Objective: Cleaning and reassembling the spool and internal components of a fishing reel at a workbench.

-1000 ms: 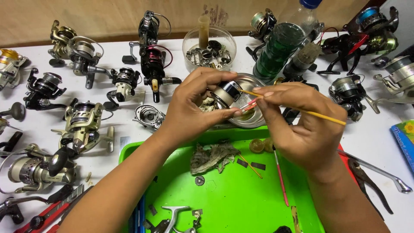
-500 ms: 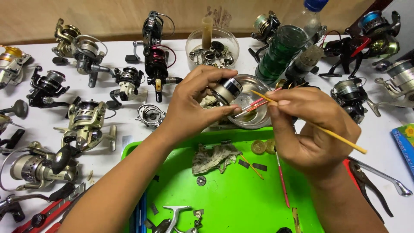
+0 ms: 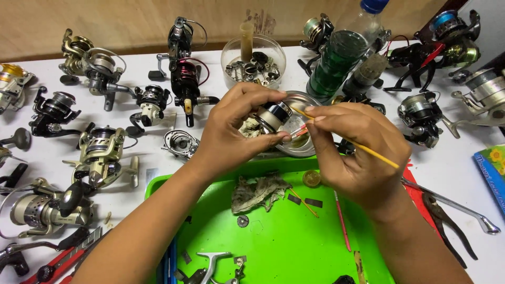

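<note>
My left hand (image 3: 236,131) grips a small black and silver reel spool (image 3: 273,115) above the far edge of a bright green tray (image 3: 273,236). My right hand (image 3: 352,152) holds a thin yellow brush (image 3: 368,150), its orange tip touching the spool. Just behind the spool sits a shallow metal dish (image 3: 300,142). In the tray below my hands lie a crumpled grey rag (image 3: 258,192), a round brass part (image 3: 311,179) and small dark pieces.
Several fishing reels (image 3: 100,152) cover the white table on the left and along the back. A clear bowl of small parts (image 3: 252,58) and a plastic bottle of green liquid (image 3: 342,52) stand behind. Pliers (image 3: 447,221) and a metal handle (image 3: 463,210) lie at right.
My right hand has shifted slightly, tilting the brush while its tip stays at the spool. The left hand keeps hold of the spool in nearly the same place.
</note>
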